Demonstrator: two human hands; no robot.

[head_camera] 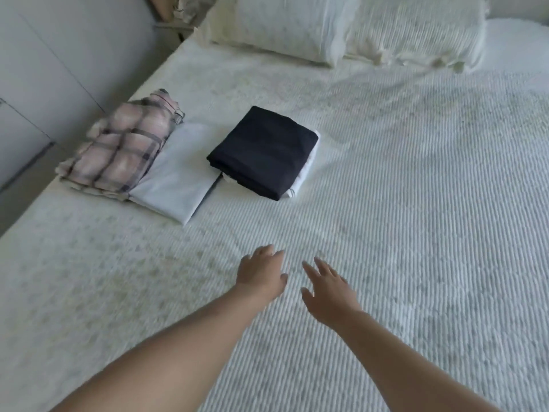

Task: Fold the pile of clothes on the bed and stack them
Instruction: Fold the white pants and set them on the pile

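A folded black garment (pixel 263 151) lies on top of a folded white one (pixel 307 171) in the middle of the bed (pixel 416 203). To its left lies a folded pale grey-white garment (pixel 175 185), with a folded pink plaid garment (pixel 124 147) partly on it near the bed's left edge. My left hand (pixel 261 272) and my right hand (pixel 328 288) hover side by side over the bedspread, short of the black stack. Both have straight, spread fingers and hold nothing.
Two white pillows (pixel 285 25) (pixel 421 34) lie at the head of the bed. A grey wall or cabinet front (pixel 59 60) runs along the left side. The ribbed white bedspread stretches to the right and toward me.
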